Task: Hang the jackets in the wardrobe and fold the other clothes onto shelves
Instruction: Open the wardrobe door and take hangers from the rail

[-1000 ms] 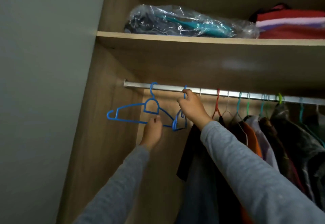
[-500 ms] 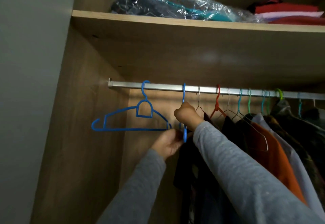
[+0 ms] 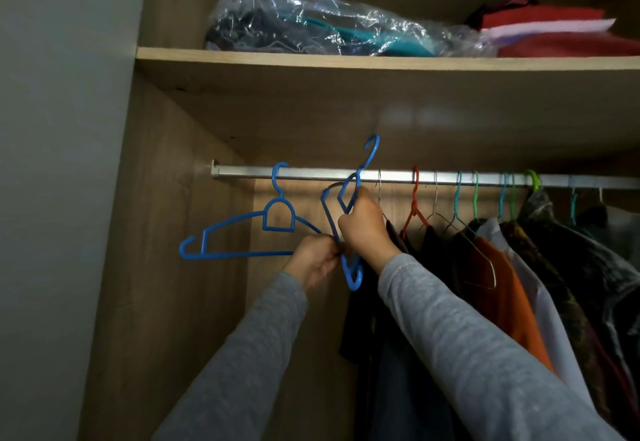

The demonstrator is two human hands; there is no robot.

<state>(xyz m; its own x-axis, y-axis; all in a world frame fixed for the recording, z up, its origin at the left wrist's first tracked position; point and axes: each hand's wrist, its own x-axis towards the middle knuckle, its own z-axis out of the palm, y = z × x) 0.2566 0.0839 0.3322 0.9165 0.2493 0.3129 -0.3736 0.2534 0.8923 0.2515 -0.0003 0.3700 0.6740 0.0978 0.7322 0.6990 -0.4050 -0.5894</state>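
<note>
Fetching hanger: right hand (image 3: pixel 363 229) clamped on blue hanger (image 3: pixel 350 276), hook above rail's (image 3: pixel 311 174) left end; left hand (image 3: pixel 317 257) pinched its arm. Next, probably: pull it out untangled.

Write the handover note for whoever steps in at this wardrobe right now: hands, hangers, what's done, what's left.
Right hand: grips the free blue hanger by its neck, with its hook clear above the rail.
Left hand: pinches the same hanger lower down.
Second blue hanger: hangs empty near the rail's left end. Hung clothes fill the right side.
Done: a plastic-bagged bundle and folded red items lie on the top shelf.
Left: no jacket is in view. Put one on the free hanger, hang it, then fold the rest.
</note>
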